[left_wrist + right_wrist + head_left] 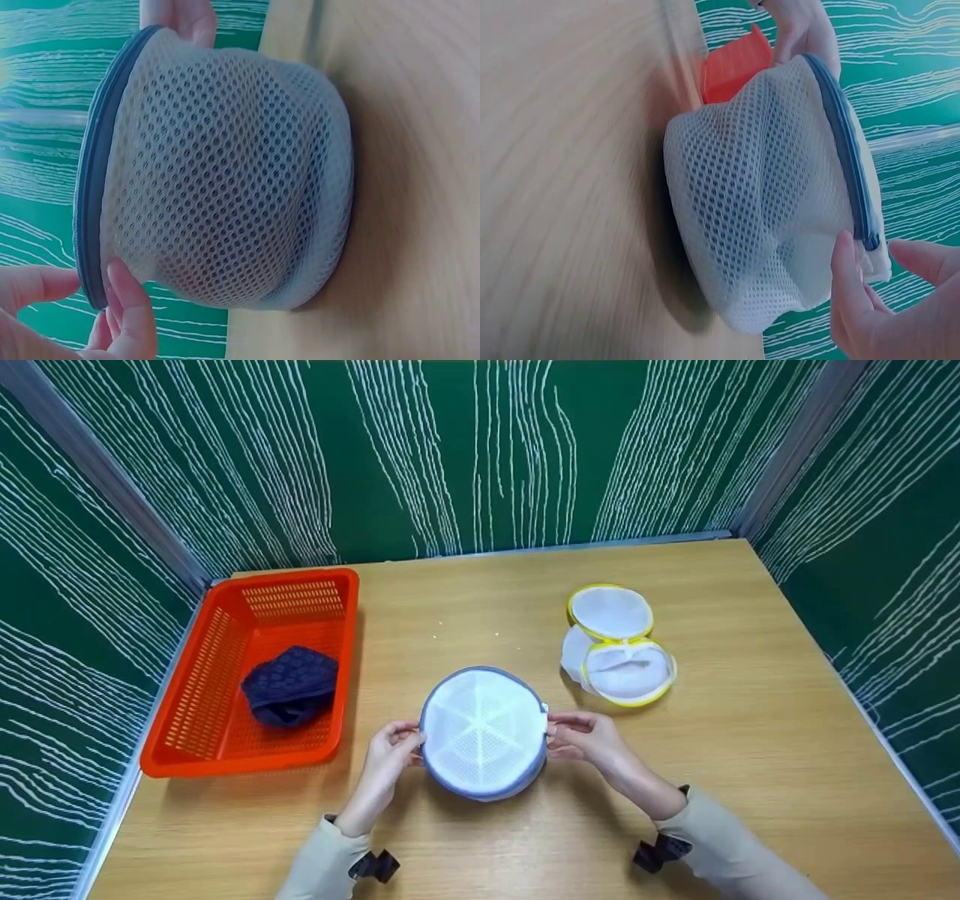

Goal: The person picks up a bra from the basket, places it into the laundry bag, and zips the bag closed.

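A round white mesh laundry bag (484,731) with a blue-grey zipped rim stands upright on the table, its lid facing up. The left hand (390,751) pinches the rim on its left side, thumb above and fingers beneath. On the opposite side, the right hand (589,740) holds the rim by a small white tab at the end of the zip. Seen from the right wrist, the mesh side wall (739,176) sags in soft folds, and the zip (847,150) runs closed along the edge.
A red plastic basket (346,660) at the left holds a bunched dark navy cloth (292,682). To the right at the back lies a white mesh bag with yellow rims (630,705), its lid folded open. Green panels (465,457) with white lines border the table.
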Demonstrator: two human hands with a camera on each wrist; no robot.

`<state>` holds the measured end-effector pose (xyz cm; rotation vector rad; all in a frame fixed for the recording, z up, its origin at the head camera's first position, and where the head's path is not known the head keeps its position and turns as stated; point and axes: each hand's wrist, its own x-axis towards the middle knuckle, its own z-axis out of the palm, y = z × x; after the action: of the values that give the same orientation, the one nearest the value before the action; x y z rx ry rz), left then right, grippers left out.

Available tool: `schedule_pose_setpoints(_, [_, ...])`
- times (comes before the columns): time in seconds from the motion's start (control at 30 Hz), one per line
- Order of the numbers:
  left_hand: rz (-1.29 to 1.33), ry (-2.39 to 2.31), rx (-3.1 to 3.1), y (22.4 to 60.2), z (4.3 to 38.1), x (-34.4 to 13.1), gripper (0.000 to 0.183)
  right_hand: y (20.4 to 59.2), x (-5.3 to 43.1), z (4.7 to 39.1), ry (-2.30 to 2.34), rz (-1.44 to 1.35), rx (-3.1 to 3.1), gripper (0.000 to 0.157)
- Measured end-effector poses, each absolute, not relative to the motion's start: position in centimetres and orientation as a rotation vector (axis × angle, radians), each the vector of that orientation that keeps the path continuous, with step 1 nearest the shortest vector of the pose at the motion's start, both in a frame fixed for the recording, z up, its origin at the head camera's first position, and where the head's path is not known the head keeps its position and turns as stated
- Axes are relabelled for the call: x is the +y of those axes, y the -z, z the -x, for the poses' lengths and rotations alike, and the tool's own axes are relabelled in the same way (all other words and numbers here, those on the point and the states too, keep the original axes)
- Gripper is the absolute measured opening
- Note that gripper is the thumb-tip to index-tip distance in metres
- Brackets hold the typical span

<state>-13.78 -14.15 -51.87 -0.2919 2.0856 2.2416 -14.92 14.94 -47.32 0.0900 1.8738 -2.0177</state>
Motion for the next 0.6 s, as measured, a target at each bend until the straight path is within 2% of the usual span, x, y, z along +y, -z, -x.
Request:
schedule_pose_setpoints(0.13, [0.304,-2.258,2.048,47.9,12.2,-13.1,0.028,47.1,14.6,14.7,2.025,-0.117,1.855,0.047])
schedule_pose_setpoints(0.27, [0.363,-2.266,2.022,47.3,12.1,-12.8,0.026,46.8,14.3,14.7,2.047,-0.173,1.833,0.046])
schedule_pose_setpoints(0.37, [0.343,-2.337,2.012,49.5,13.0,-13.0,0.026,46.6,14.1,14.8,2.07,-0.226,1.815,0.045])
schedule_pose_setpoints(0.53, [0.259,-2.483,1.934,55.6,16.0,-14.0,0.028,46.2,13.8,15.5,2.173,-0.272,1.74,0.04])
schedule_pose_setpoints(0.6, [0.303,-2.495,1.921,54.5,16.2,-13.6,0.03,46.1,13.7,16.0,2.235,-0.293,1.686,0.032])
